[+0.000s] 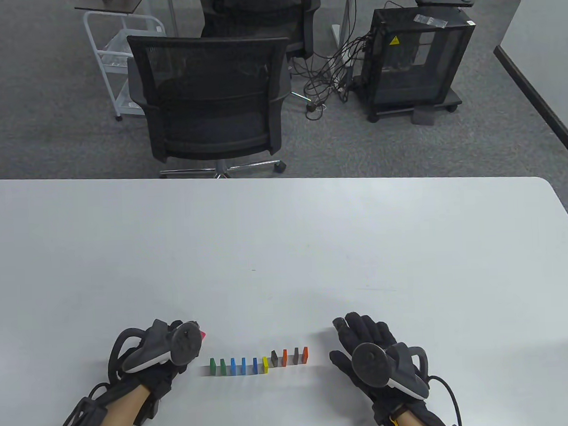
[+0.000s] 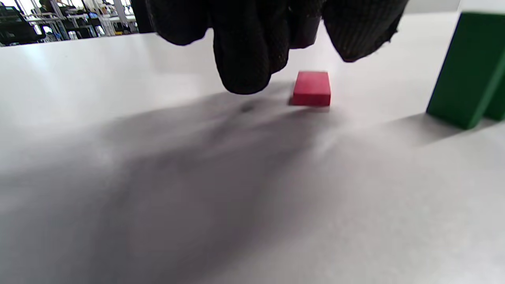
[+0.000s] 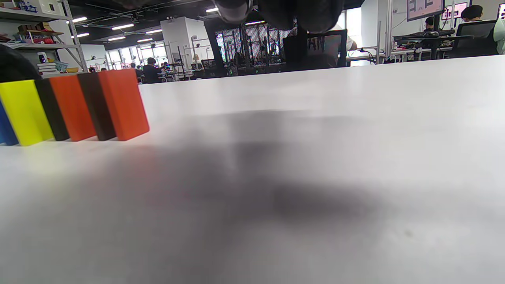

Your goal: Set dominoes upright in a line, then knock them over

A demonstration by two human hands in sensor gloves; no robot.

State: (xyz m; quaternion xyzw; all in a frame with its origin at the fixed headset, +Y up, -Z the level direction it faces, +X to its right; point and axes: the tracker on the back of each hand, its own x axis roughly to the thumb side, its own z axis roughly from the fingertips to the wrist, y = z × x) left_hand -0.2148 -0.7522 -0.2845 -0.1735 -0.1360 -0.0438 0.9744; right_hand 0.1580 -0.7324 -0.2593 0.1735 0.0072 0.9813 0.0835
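Observation:
A line of upright dominoes (image 1: 258,362) stands near the table's front edge, running green, blue, yellow, then dark and orange. My left hand (image 1: 188,337) hovers at the line's left end. In the left wrist view its fingers (image 2: 244,59) hang just above a red domino (image 2: 311,88) that lies flat, and they hold nothing. The end green domino (image 2: 469,71) stands to the right of it. My right hand (image 1: 357,332) rests on the table past the line's right end, fingers straight. The end orange domino (image 3: 123,104) stands apart from that hand.
The white table (image 1: 285,250) stretches far beyond the dominoes. A black mesh office chair (image 1: 211,103) stands behind its far edge, with a black equipment cabinet (image 1: 416,66) and cables on the carpet.

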